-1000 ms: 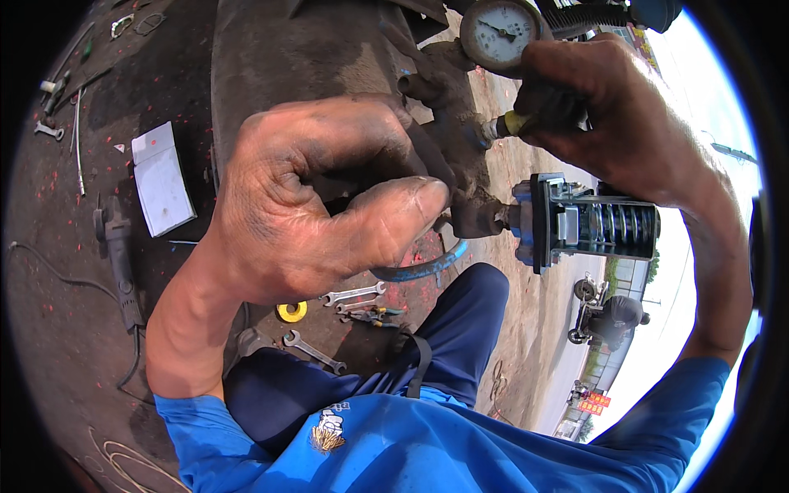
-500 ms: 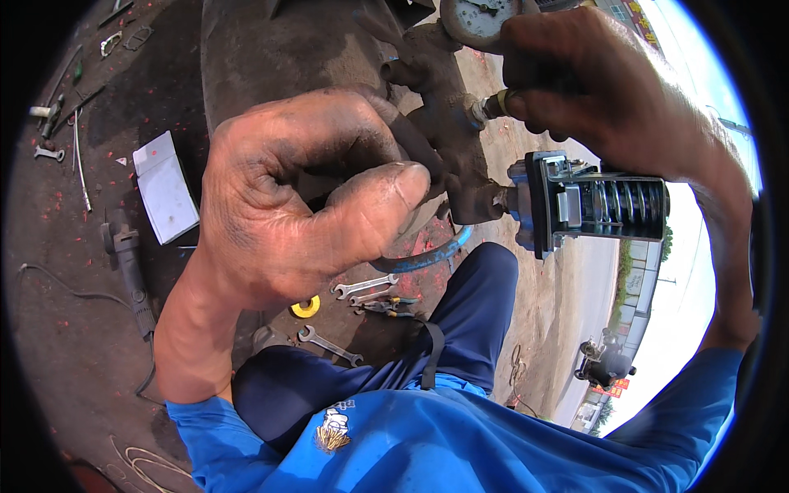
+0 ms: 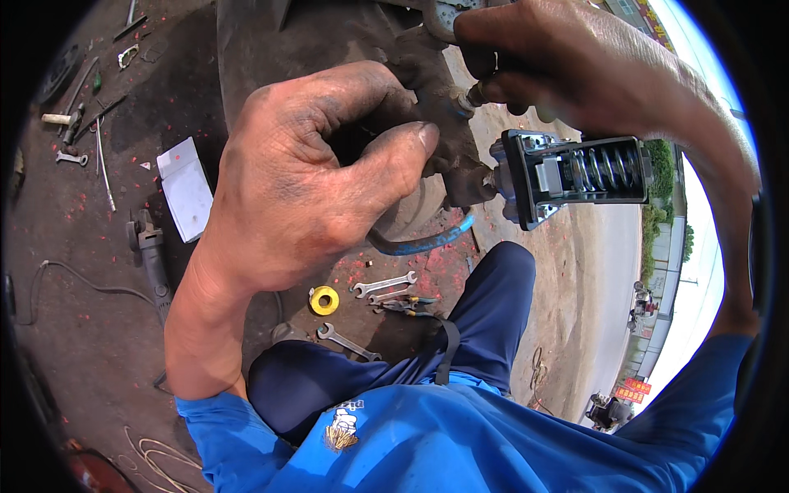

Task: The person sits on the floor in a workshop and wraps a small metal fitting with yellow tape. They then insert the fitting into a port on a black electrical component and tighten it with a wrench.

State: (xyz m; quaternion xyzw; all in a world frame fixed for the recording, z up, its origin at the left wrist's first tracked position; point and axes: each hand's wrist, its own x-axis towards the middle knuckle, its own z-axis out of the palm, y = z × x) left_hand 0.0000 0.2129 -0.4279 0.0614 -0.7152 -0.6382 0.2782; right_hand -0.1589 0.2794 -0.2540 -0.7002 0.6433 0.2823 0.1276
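Note:
My left hand (image 3: 312, 168) is curled at the dark, grimy pipe manifold (image 3: 468, 181), its fingertips hidden in shadow; what they grip is unclear. Above and right, my right hand (image 3: 567, 66) has bent fingers around a small fitting area beside a metal connector (image 3: 465, 100), just below the partly hidden pressure gauge (image 3: 448, 15); its held part is obscured. A valve-like device with an exposed coil spring (image 3: 571, 177) sticks out rightward from the manifold beneath my right hand. A blue-marked curved hose (image 3: 427, 245) hangs below my left hand.
On the dirty ground lie wrenches (image 3: 382, 282), pliers (image 3: 403, 306), yellow tape (image 3: 324, 300), an angle grinder (image 3: 150, 255), white paper (image 3: 185, 189), a hammer (image 3: 70, 123) and coiled cord (image 3: 156, 460). My legs (image 3: 485, 312) are below. A road (image 3: 608, 271) with a motorbike (image 3: 608, 411) runs right.
Both hands appear higher in the view, and the ground items have shifted rightward with the camera. The right hand covers more of the fitting. The motorbike has travelled down the picture along the road.

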